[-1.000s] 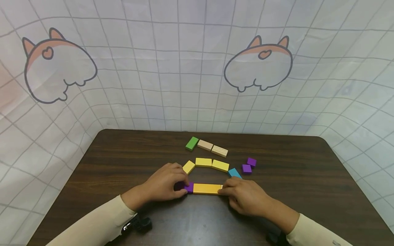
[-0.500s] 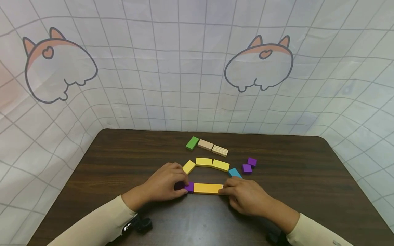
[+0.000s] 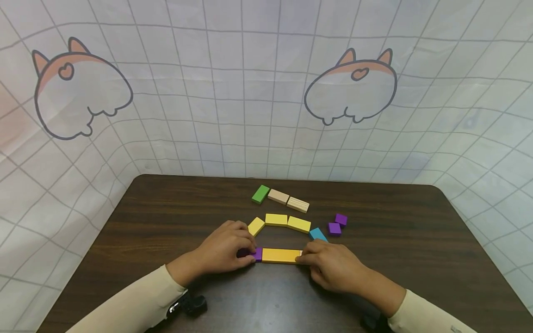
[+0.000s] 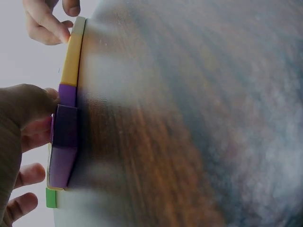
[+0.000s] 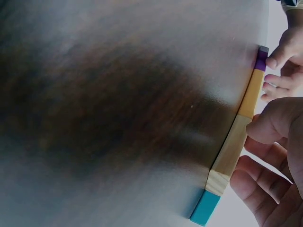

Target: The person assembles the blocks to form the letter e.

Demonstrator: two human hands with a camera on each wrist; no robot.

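Observation:
My left hand pinches a purple block between thumb and fingers. That block meets the left end of a long orange-yellow block lying flat. In the left wrist view, a nearer purple block face sits beside the fingers; whether it is a separate block, I cannot tell. At the row's other end, my right hand holds a plain wooden block, thumb on one side and fingers on the other. The right hand hides most of it in the head view. A blue block lies just beyond that hand.
Several yellow blocks form an arch behind the row. Farther back lie a green block and two wooden blocks. Two purple blocks touch at the right. A patterned white curtain surrounds the dark table.
My left fingertips have shifted very slightly right over the purple block, covering a little more of it. The right hand and the other blocks look still.

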